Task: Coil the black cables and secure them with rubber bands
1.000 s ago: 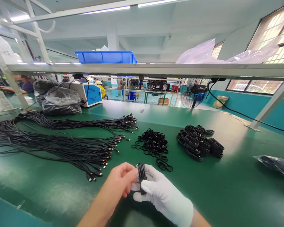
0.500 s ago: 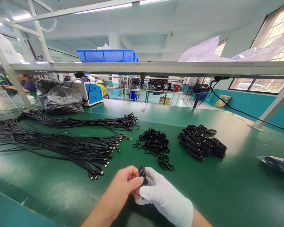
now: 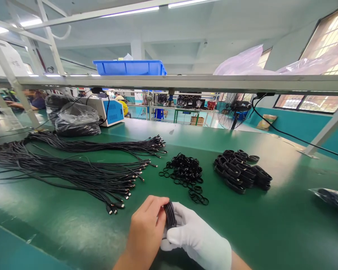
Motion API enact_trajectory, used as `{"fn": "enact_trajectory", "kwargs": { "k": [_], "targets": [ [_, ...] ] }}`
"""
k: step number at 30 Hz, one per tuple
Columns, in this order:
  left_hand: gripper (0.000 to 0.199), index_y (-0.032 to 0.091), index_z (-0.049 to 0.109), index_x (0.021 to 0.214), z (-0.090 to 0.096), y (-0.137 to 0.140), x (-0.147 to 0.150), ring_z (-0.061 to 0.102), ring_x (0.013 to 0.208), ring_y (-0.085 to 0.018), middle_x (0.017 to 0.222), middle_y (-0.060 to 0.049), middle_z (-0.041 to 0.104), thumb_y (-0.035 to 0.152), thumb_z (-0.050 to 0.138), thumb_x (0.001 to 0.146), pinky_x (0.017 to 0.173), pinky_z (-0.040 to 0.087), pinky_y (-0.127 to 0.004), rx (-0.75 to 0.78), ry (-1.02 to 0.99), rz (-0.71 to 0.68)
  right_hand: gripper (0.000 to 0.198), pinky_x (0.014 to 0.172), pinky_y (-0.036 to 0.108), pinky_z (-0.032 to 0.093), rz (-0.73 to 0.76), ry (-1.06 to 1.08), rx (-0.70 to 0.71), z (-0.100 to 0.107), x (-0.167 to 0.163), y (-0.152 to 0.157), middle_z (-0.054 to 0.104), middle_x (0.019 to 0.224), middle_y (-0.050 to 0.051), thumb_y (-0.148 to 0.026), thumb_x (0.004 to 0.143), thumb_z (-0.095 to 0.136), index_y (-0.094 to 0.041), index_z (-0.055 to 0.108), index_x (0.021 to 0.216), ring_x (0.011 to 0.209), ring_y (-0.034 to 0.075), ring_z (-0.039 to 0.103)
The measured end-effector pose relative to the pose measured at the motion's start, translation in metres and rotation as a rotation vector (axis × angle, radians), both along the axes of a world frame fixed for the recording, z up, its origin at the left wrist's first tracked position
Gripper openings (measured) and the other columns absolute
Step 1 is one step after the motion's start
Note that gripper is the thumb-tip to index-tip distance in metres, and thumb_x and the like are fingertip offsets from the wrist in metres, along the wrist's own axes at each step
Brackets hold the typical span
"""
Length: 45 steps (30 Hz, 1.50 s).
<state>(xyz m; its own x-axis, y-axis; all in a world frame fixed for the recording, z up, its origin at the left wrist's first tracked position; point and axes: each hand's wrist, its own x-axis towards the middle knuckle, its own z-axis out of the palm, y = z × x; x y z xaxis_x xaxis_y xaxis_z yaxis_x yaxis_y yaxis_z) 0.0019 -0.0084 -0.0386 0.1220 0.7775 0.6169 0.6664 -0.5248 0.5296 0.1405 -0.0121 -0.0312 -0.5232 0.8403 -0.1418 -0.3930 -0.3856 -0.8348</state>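
- In the head view I see one black coil [image 3: 170,215] of cable, held above the surface [image 3: 242,228], toward its near edge.
- My right hand [image 3: 193,232], in a white glove, grips the coil, thumb on the near side and fingers behind.
- My left hand [image 3: 146,227], bare, is curled against the coil's left side, the index fingertip touching its top; I cannot tell whether these fingers pinch anything.
- Beyond the hands, toward the middle of the surface, I have a heap of black rings [image 3: 184,168], a few lying loose on its near side.
- Toward the right edge, a pile of coiled cables [image 3: 239,172] sits apart from the rings.
- Farther right and nearer me, a clear bag [image 3: 334,198] with dark contents is cut by the frame.
- From the left edge, two spreads of straight black cables, a far bundle [image 3: 101,145] and a near bundle [image 3: 81,170], run inward, plugs pointing toward the rings.
- By the far left corner, dark plastic bags [image 3: 79,119] rest beside a blue-and-white machine [image 3: 114,112].
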Motion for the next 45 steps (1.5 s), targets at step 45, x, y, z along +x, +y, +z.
{"fn": "enact_trajectory", "kwargs": {
  "k": [45],
  "targets": [
    [0.014, 0.024, 0.066, 0.081, 0.025, -0.012, -0.017, 0.061, 0.075, -0.016, 0.082, 0.000, 0.067, 0.028, 0.053, 0.084, 0.068, 0.047, -0.025, -0.220, -0.034, -0.029, 0.043, 0.067, 0.030, 0.049, 0.045, 0.195, -0.082, 0.002, 0.012, 0.002, 0.059, 0.096, 0.007, -0.023, 0.062, 0.073, -0.014, 0.055, 0.100, 0.078, 0.016, 0.061]
  ]
}}
